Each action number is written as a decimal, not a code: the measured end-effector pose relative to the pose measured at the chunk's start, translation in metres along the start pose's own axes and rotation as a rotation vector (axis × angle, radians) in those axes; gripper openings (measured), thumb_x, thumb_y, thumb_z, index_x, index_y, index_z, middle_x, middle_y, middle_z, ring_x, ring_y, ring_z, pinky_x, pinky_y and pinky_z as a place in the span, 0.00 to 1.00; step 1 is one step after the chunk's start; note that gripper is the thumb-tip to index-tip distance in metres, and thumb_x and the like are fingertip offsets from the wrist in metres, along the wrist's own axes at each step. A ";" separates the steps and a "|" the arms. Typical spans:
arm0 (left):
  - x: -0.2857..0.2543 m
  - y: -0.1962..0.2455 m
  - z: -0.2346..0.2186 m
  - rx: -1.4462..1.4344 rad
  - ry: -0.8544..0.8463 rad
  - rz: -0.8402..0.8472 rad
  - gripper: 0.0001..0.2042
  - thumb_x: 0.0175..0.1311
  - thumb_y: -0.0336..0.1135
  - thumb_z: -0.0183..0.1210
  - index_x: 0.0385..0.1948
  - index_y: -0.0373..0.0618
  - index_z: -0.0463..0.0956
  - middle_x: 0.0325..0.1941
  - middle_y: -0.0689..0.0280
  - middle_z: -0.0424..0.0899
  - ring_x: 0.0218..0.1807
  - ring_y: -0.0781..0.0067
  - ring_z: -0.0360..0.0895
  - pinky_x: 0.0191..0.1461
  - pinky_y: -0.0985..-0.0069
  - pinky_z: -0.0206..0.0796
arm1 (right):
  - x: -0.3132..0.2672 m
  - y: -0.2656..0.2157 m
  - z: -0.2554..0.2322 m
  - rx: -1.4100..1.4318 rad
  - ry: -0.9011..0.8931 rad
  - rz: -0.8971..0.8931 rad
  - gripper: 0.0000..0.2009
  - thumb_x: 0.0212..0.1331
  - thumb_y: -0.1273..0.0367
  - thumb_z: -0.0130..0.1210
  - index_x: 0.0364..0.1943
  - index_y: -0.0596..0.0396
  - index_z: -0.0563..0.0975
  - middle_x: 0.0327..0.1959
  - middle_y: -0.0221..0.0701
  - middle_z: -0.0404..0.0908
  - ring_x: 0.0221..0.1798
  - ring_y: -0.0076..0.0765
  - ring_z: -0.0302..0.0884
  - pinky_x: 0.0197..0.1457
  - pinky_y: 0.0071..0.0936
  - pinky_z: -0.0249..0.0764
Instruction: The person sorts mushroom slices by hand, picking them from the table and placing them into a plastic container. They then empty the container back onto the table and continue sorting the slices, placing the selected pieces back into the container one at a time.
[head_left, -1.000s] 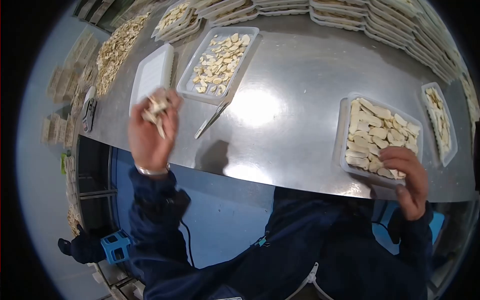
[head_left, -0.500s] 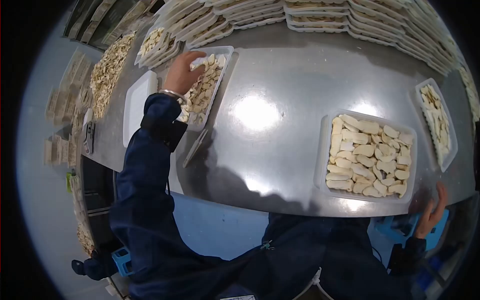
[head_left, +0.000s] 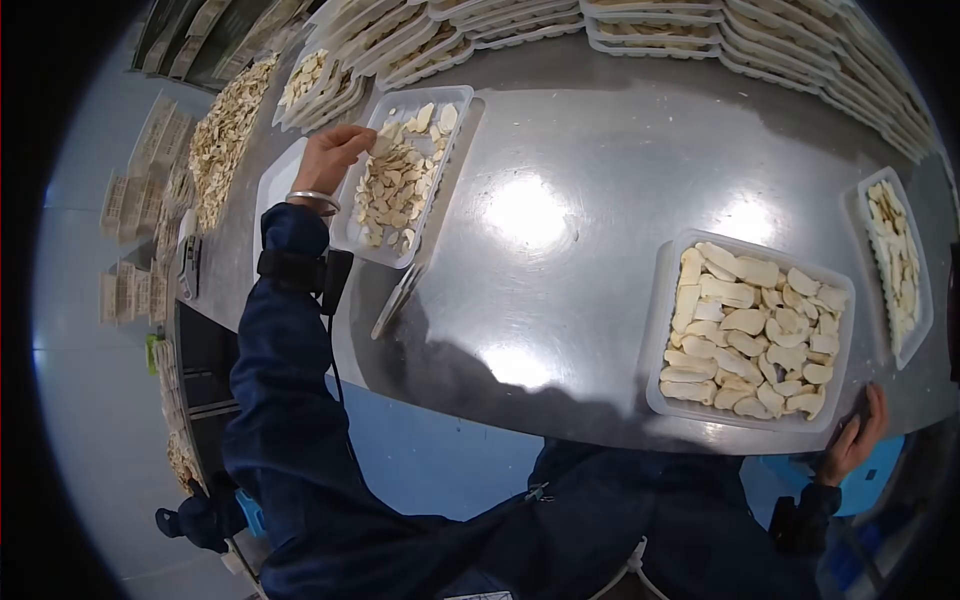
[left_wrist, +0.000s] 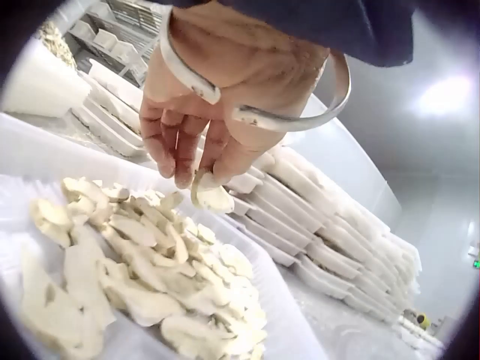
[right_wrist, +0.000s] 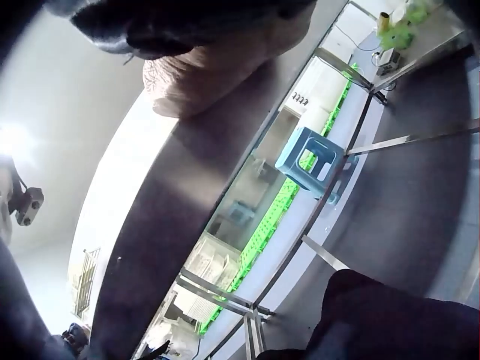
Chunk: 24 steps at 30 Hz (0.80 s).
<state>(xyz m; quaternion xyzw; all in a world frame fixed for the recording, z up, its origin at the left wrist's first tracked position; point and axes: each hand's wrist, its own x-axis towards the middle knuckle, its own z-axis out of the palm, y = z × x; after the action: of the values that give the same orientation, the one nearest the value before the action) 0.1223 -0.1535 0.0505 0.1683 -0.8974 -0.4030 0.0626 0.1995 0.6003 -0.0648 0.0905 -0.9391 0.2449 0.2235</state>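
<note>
The biggest thing here is the metal table (head_left: 560, 330); along its far side stand the stacked trays (head_left: 655, 30). Nearer to my right is the fuller tray (head_left: 740, 421), packed with pale slices. The other tray (head_left: 350, 240) is at my left, with smaller slices in a loose heap, and the slim tool (head_left: 397, 300) lies just beside it.

My right hand (head_left: 858, 438) rests at the table edge, its fingers extended, and I see nothing in it. The right wrist view hides these fingers, but it shows a blue stool (right_wrist: 311, 161) in fuller shape.

My left hand (head_left: 330, 160) is above the left tray's edge, thumb and fingertips nearly closed on one thin slice (left_wrist: 212, 196). I judge this as the picking-out step; moving the slice calls for a light, steady pinch. The left wrist view makes this hold clear, while from the head it is only a pale bit.
</note>
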 end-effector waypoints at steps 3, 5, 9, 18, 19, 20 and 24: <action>0.003 0.010 -0.002 -0.091 -0.035 -0.094 0.11 0.64 0.39 0.61 0.38 0.41 0.83 0.33 0.70 0.85 0.32 0.85 0.75 0.38 0.86 0.63 | -0.001 0.002 -0.001 -0.026 -0.003 -0.011 0.19 0.65 0.72 0.40 0.58 0.62 0.72 0.63 0.45 0.67 0.67 0.48 0.63 0.71 0.40 0.57; 0.005 0.012 0.001 -0.120 -0.033 -0.118 0.11 0.64 0.38 0.61 0.38 0.40 0.83 0.32 0.69 0.85 0.30 0.84 0.76 0.37 0.85 0.64 | -0.001 0.003 0.000 -0.031 -0.005 -0.014 0.19 0.65 0.72 0.40 0.58 0.62 0.72 0.63 0.45 0.67 0.67 0.48 0.63 0.71 0.40 0.57; 0.013 0.007 0.013 -0.113 0.060 -0.071 0.09 0.63 0.36 0.62 0.36 0.39 0.82 0.30 0.68 0.84 0.28 0.82 0.78 0.34 0.84 0.67 | -0.001 0.004 -0.001 -0.018 -0.010 -0.006 0.19 0.65 0.72 0.40 0.58 0.62 0.72 0.63 0.45 0.67 0.67 0.48 0.63 0.70 0.40 0.58; 0.017 0.008 0.015 0.088 0.130 0.086 0.09 0.58 0.32 0.62 0.37 0.39 0.83 0.30 0.67 0.85 0.28 0.79 0.78 0.36 0.80 0.70 | 0.001 0.005 -0.002 -0.024 -0.027 -0.027 0.20 0.65 0.72 0.38 0.59 0.63 0.71 0.63 0.46 0.65 0.67 0.48 0.63 0.70 0.41 0.60; 0.019 0.009 0.019 0.117 0.110 0.123 0.09 0.57 0.31 0.62 0.38 0.39 0.83 0.29 0.67 0.85 0.28 0.79 0.78 0.36 0.79 0.70 | 0.000 0.006 -0.001 -0.017 -0.021 -0.026 0.20 0.65 0.72 0.38 0.59 0.63 0.71 0.63 0.46 0.65 0.67 0.48 0.63 0.70 0.41 0.60; 0.022 0.010 0.025 0.183 0.077 0.198 0.11 0.56 0.32 0.62 0.39 0.40 0.83 0.28 0.66 0.84 0.28 0.77 0.78 0.36 0.78 0.70 | 0.000 0.006 -0.001 -0.005 -0.021 -0.020 0.20 0.65 0.72 0.38 0.59 0.63 0.71 0.63 0.46 0.65 0.67 0.48 0.63 0.70 0.41 0.60; 0.034 0.038 0.060 0.475 -0.053 0.335 0.14 0.54 0.35 0.63 0.43 0.42 0.82 0.27 0.67 0.81 0.30 0.76 0.76 0.36 0.76 0.68 | 0.001 0.005 -0.002 -0.012 -0.028 -0.026 0.20 0.65 0.71 0.38 0.58 0.63 0.71 0.63 0.46 0.65 0.66 0.49 0.63 0.70 0.41 0.60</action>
<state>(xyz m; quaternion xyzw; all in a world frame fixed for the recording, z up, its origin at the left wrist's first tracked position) 0.0660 -0.0999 0.0377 0.0172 -0.9833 -0.1697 0.0637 0.1978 0.6058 -0.0651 0.1050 -0.9423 0.2349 0.2139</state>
